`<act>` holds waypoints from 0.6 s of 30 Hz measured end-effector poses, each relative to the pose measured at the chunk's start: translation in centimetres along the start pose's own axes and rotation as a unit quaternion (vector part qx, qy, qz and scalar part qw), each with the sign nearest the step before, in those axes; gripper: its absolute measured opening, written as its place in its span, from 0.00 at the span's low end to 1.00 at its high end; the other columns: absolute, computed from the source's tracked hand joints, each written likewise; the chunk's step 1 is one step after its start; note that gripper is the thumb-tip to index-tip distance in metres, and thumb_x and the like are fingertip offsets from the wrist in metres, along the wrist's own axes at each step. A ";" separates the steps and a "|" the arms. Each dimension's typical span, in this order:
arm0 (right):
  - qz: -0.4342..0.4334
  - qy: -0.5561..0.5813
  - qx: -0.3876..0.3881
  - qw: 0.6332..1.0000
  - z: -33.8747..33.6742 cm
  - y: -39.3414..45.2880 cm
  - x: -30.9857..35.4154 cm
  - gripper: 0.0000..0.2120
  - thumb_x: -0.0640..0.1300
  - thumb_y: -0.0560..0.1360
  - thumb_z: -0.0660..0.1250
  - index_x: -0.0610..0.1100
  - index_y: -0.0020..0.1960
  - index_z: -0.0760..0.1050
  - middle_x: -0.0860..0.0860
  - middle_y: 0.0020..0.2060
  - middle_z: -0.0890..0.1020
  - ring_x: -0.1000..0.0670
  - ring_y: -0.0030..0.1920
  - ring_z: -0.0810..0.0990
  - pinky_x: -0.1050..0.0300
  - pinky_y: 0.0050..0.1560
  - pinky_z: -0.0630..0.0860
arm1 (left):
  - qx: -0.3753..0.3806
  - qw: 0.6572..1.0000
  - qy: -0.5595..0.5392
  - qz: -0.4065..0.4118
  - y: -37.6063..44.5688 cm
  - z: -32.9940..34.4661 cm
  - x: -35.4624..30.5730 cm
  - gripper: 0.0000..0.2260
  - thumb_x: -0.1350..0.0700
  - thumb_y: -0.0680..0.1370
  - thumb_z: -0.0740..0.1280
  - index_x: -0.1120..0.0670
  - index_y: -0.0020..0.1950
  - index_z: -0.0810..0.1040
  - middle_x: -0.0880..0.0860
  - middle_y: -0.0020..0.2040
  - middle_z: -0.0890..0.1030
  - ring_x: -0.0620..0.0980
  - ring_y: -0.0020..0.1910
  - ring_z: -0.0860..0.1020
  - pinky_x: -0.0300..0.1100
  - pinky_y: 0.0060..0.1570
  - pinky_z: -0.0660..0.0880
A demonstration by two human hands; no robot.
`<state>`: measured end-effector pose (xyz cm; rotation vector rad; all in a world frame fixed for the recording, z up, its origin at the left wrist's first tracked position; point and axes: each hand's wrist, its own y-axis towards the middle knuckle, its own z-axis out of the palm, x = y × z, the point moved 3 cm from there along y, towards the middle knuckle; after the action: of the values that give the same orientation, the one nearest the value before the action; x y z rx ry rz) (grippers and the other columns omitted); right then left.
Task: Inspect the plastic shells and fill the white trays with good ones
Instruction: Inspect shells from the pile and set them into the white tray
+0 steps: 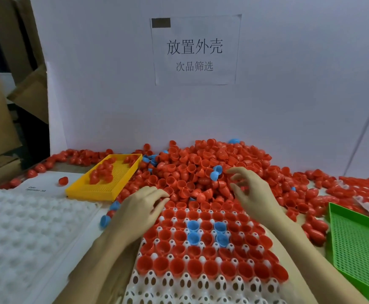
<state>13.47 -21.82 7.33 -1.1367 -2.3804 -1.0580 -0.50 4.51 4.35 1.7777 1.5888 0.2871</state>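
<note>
Both hands reach into the heap: left hand (143, 201) curled loosely over glossy red cup-shaped shells (192, 170); right hand (251, 189) spread, holding nothing, above the perforated white tray (201, 284).

You have one yellow perforated plastic basket (122, 187), one green perforated plastic basket (359, 244), four blue plastic shells seated in the white socket tray (203, 284), and two hands.

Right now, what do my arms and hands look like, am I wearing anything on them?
Both arms are bare as far as the view shows: no sleeves, gloves, watch, rings or bracelets visible. The left hand and right hand are uncovered, with short, unpainted-looking nails. Anything above the forearms is out of frame.
</note>
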 end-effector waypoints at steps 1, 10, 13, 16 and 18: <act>-0.008 -0.030 -0.017 0.999 0.0 1.0 -0.2 0.17 0.39 0.82 0.66 0.53 0.68 0.75 0.54 0.56 0.78 0.58 0.52 0.78 0.69 0.51 0.73 | -0.003 1.000 0.008 0.010 0.0 -0.2 -0.3 0.07 0.56 0.82 0.71 0.53 0.58 0.85 0.46 0.49 0.84 0.43 0.49 0.81 0.38 0.50 0.80; 0.032 -0.158 0.004 0.987 2.0 6.2 -3.2 0.12 0.43 0.78 0.74 0.43 0.60 0.80 0.47 0.55 0.74 0.45 0.53 0.77 0.51 0.54 0.78 | 0.002 0.999 0.024 0.024 0.0 -1.2 -1.3 0.07 0.58 0.80 0.73 0.55 0.57 0.86 0.49 0.48 0.86 0.46 0.47 0.84 0.40 0.46 0.82; 0.040 -0.128 -0.020 0.991 2.6 5.9 -3.8 0.11 0.41 0.77 0.74 0.43 0.58 0.81 0.49 0.53 0.72 0.47 0.52 0.75 0.49 0.56 0.78 | 0.007 0.999 0.025 0.023 0.0 -1.3 -1.3 0.06 0.58 0.80 0.73 0.55 0.56 0.86 0.49 0.48 0.86 0.46 0.46 0.84 0.40 0.46 0.82; 0.038 -0.087 -0.043 0.995 2.2 5.6 -3.9 0.09 0.42 0.77 0.75 0.43 0.57 0.82 0.48 0.54 0.74 0.47 0.53 0.76 0.50 0.57 0.79 | 0.003 0.999 0.027 0.026 0.0 -1.4 -1.5 0.06 0.58 0.80 0.73 0.55 0.56 0.86 0.48 0.47 0.86 0.46 0.46 0.84 0.40 0.45 0.83; 0.032 -0.054 -0.061 0.996 1.5 5.4 -3.6 0.09 0.41 0.77 0.75 0.43 0.56 0.82 0.47 0.57 0.75 0.47 0.55 0.77 0.49 0.59 0.79 | -0.003 0.999 0.022 0.025 0.0 -1.5 -1.6 0.06 0.58 0.80 0.73 0.55 0.56 0.86 0.48 0.48 0.86 0.45 0.46 0.84 0.39 0.45 0.82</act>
<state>20.03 -20.47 7.03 -1.3350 -2.3699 -1.1624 -1.75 3.60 5.91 1.8203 1.5730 0.3571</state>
